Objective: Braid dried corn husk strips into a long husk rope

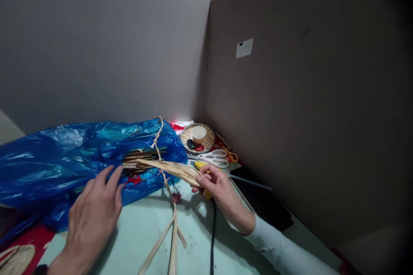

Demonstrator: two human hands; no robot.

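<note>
My right hand (217,189) pinches the wide end of a pale, dried leaf strip (172,168) that stretches leftward over the table. My left hand (93,212) is open, its fingers apart, close to a bundle of brown dried leaves (138,159) on a blue plastic bag (80,150). A braided fibre cord (159,139) runs down from the bag, passing beneath the strip. A dark red binder clip (176,198) grips the braid, and loose strands (173,240) spread below it. Red-handled scissors (134,179) lie beside the bundle.
Behind my right hand are white-handled scissors (216,159), a yellow tool (200,165) partly hidden, and a woven tray (185,137) holding a white cup (198,133). A black cable (213,236) crosses the pale green table (193,245). Grey partitions (129,51) rise behind and right.
</note>
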